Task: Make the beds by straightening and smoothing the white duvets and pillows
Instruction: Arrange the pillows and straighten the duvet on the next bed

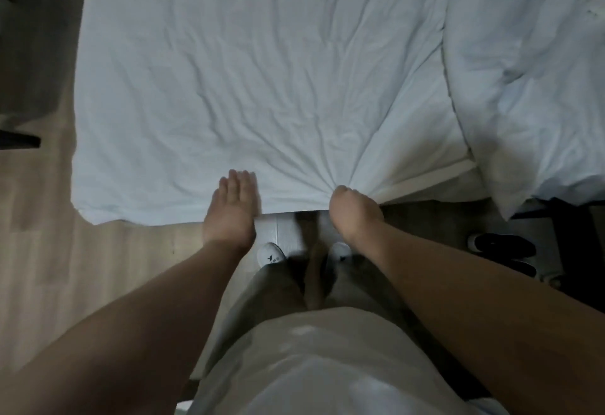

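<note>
A white duvet (248,74) covers the bed in front of me, wrinkled, with creases fanning out from its near edge. My right hand (353,211) grips a bunch of that near edge, fingers curled into the fabric. My left hand (232,208) lies flat with straight fingers on the duvet's near edge, just left of the right hand. A second white duvet (530,81) lies rumpled on the neighbouring bed at the right, its corner hanging over the edge. No pillow is in view.
I stand at the foot of the bed on a pale wood floor (98,267), white shoes (270,254) just under the duvet edge. A pair of black shoes (504,251) lies on the floor at the right. Dark furniture (19,139) stands at the far left.
</note>
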